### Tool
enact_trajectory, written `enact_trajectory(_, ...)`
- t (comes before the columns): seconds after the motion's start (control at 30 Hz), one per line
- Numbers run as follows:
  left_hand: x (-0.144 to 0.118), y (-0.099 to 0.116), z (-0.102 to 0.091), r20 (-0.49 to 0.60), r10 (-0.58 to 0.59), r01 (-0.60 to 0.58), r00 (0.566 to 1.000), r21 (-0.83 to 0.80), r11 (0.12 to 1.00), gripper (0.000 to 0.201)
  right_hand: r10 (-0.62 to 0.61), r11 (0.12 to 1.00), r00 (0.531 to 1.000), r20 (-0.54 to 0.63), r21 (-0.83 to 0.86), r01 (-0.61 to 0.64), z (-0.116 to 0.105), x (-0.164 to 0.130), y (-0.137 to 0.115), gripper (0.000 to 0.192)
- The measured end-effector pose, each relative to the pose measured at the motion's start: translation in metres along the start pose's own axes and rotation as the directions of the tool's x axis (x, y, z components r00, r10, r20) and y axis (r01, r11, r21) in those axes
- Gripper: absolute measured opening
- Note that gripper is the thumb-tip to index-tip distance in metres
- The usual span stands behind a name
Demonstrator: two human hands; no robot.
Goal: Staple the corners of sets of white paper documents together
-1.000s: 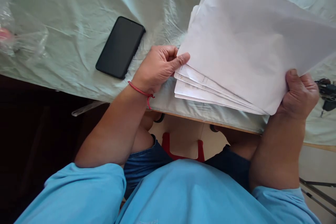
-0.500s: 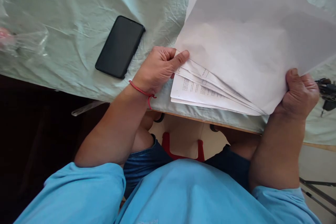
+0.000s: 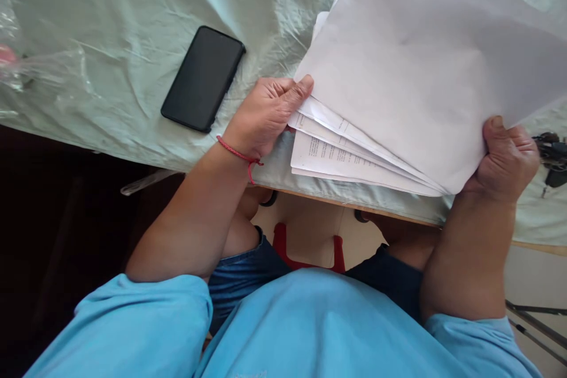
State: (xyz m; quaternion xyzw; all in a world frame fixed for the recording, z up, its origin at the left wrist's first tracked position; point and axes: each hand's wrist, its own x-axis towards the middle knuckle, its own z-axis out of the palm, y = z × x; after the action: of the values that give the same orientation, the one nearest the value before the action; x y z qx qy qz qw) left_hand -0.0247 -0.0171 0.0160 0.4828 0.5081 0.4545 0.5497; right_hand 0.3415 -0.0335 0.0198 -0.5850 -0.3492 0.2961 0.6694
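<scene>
In the head view, the right hand (image 3: 505,159) at the right of the frame grips the lower corner of a fanned stack of papers (image 3: 411,82), fingers closed. The left hand (image 3: 266,115) at centre pinches the stack's left edge, thumb on top. A black phone (image 3: 202,78) lies upper left on the green tablecloth (image 3: 110,29).

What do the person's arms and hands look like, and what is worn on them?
Both arms are bare from the short light-blue sleeves down. The left hand has a thin red string bracelet at the wrist, knotted with a short loose end. The right hand has no ring, watch or band visible. No gloves.
</scene>
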Motion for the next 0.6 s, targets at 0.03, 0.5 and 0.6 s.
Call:
enact_trajectory(0.03, 0.0000, -0.0002, -0.0004, 0.011, -0.021, 0.022, 1.000, -0.013, 1.000, 0.052, 0.002, 1.000, 1.000, 0.003, 0.002, -0.002, 0.0000, -0.0001, -0.0002, 0.062)
enact_trajectory(0.5, 0.0008, -0.0004, -0.0031, -0.032, -0.033, 0.034, 0.999, 0.005, 0.999, 0.064, 0.001, 1.000, 0.998, 0.070, 0.011, -0.001, -0.0015, -0.0015, 0.0033, 0.050)
enact_trajectory(0.6, 0.0010, -0.0014, -0.0035, -0.023, -0.004, 0.004, 1.000, 0.014, 1.000, 0.074, 0.008, 1.000, 0.997, 0.072, 0.007, -0.009, -0.0014, -0.0009, 0.0034, 0.046)
